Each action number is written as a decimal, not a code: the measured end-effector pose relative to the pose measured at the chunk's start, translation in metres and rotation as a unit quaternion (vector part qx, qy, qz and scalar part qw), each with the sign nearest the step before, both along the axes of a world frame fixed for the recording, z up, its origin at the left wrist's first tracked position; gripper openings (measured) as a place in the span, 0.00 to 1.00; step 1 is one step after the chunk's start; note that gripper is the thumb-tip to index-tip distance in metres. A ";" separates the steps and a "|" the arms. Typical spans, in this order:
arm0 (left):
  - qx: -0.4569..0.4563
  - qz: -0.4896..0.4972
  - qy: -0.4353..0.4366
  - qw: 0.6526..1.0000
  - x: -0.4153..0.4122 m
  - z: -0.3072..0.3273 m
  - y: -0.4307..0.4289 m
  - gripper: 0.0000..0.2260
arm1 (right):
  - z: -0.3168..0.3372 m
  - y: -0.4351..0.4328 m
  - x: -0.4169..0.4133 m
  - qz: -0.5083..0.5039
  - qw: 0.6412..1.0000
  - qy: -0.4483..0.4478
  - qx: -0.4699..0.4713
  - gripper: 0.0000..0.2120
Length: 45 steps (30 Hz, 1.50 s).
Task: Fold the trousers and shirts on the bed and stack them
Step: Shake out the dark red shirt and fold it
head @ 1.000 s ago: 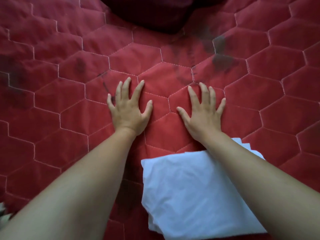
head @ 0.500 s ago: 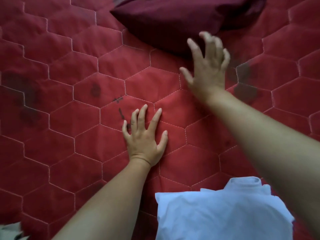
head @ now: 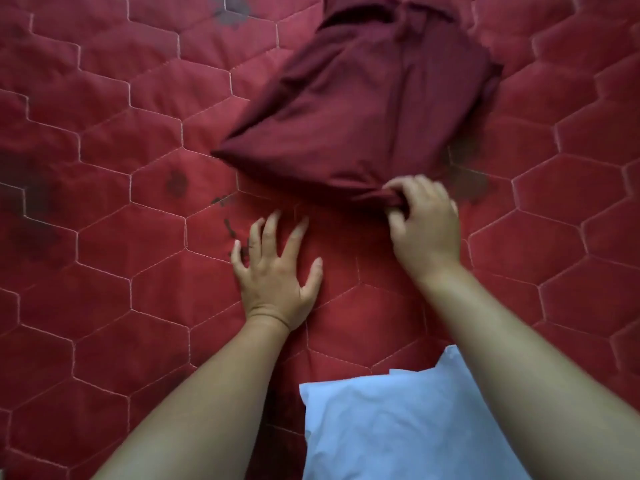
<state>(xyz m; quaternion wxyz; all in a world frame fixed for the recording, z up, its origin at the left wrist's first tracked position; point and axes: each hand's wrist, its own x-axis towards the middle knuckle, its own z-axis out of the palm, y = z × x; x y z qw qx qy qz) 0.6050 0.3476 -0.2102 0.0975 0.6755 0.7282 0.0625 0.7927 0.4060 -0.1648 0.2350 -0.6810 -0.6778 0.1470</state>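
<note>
The left hand (head: pixel 277 275) lies palm down on the red quilted bed (head: pixel 104 244), fingers (head: pixel 268 232) spread wide and holding nothing. At its 2 o'clock the right hand (head: pixel 426 226) reaches forward, fingers (head: pixel 417 188) curled and pinching the near edge of a rumpled maroon garment (head: pixel 363 109) lying toward 12 o'clock. A folded white shirt (head: pixel 391 431) lies at 6 o'clock, between the forearms.

A red quilted bedspread (head: pixel 104 306) stitched in pale hexagons fills the view, with dark blotches (head: pixel 31 216) at nine o'clock.
</note>
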 end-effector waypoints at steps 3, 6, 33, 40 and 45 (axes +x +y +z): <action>-0.001 0.008 -0.054 0.998 -0.002 0.010 -0.001 0.25 | 0.007 -0.053 0.012 0.009 1.000 0.016 0.001 0.07; 0.005 0.010 -0.126 0.992 -0.020 0.023 -0.034 0.21 | 0.019 -0.098 0.019 0.027 0.999 0.004 -0.034 0.07; -0.021 0.123 -0.251 0.960 -0.124 0.155 -0.187 0.12 | 0.100 -0.197 -0.073 0.235 0.947 0.164 -0.148 0.11; -0.081 0.063 -0.228 0.968 -0.120 0.124 -0.143 0.13 | 0.052 -0.148 -0.083 0.018 0.977 0.092 -0.192 0.36; -0.143 0.068 -0.191 0.969 -0.098 0.078 -0.084 0.27 | 0.020 -0.139 -0.085 0.053 0.973 0.126 -0.187 0.34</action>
